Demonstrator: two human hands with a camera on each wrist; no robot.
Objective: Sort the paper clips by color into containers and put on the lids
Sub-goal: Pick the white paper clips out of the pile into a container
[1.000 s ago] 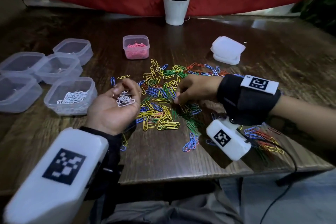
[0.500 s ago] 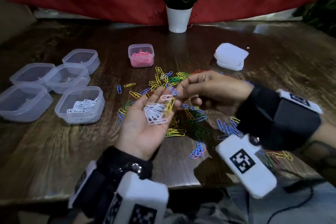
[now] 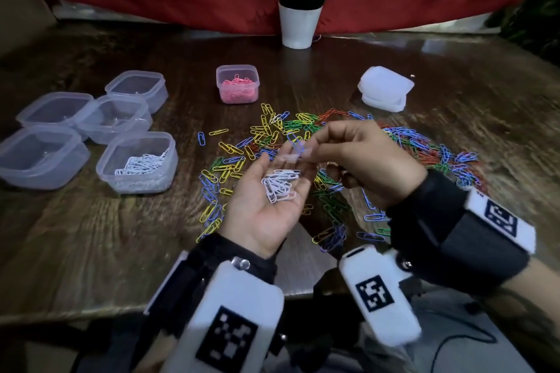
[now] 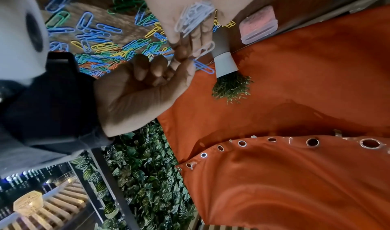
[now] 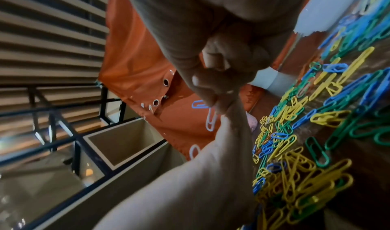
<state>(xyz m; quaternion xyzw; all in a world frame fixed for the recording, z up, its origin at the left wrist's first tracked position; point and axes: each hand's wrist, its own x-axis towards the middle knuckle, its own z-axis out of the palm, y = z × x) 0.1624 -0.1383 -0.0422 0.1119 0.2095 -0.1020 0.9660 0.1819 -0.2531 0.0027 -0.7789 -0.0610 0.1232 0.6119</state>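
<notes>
My left hand (image 3: 285,157) lies palm up above the table, a bunch of white paper clips (image 3: 280,186) resting in it. My right hand (image 3: 312,145) pinches a blue clip (image 4: 203,66) with a white clip (image 4: 203,50) hanging by it, right at the left fingertips. The mixed pile of coloured clips (image 3: 266,136) spreads on the table under both hands. One clear container (image 3: 139,185) at the left holds white clips. A second clear container (image 3: 236,67) behind the pile holds pink ones.
Several empty clear containers (image 3: 42,160) cluster at the far left. A stack of white lids (image 3: 385,91) sits at the back right. A potted plant (image 3: 300,27) stands at the back before a red cloth. The table's front edge (image 3: 91,309) is near my wrists.
My left hand has turned palm up and moved to the middle with the white clips. My right hand has lifted off the pile and brought clips to the left fingertips.
</notes>
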